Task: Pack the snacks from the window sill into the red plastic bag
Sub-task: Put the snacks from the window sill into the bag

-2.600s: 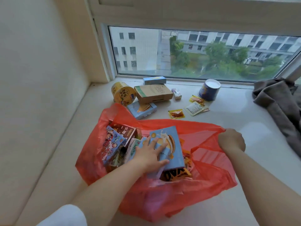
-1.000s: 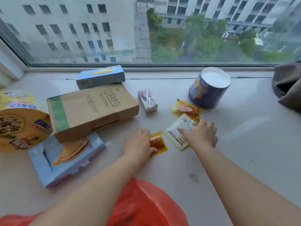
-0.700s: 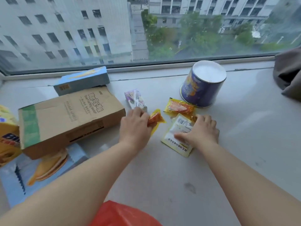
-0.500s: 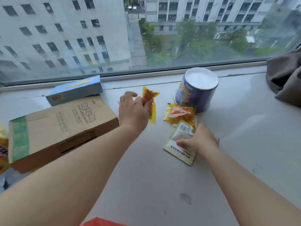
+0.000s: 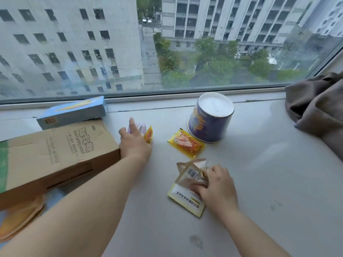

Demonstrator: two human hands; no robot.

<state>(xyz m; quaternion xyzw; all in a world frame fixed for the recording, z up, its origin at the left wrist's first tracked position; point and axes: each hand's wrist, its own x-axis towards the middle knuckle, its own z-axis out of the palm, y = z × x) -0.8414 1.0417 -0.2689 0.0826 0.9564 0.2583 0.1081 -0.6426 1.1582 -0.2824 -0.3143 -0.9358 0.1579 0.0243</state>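
My left hand (image 5: 134, 145) holds a small orange sachet (image 5: 149, 134) between its fingers, and its fingertips rest on a pink-purple wrapped snack (image 5: 139, 127) beside the brown cardboard box (image 5: 55, 153). My right hand (image 5: 216, 190) pinches a white and yellow packet (image 5: 185, 200); the packet's barcoded upper end (image 5: 192, 170) is lifted off the sill. An orange and yellow packet (image 5: 185, 144) lies loose between my hands. Behind it stands a purple cup (image 5: 210, 121), upside down. The red bag is out of view.
A blue box (image 5: 74, 112) lies along the window frame behind the cardboard box. A blue biscuit pack (image 5: 20, 217) sticks out at the bottom left. Grey cloth (image 5: 317, 112) is heaped at the right. The pale window sill (image 5: 269, 173) runs to the glass.
My left hand carried the orange sachet further back and down onto the pink-purple snack. My right hand curled tighter and tipped up the upper end of the white and yellow packet.
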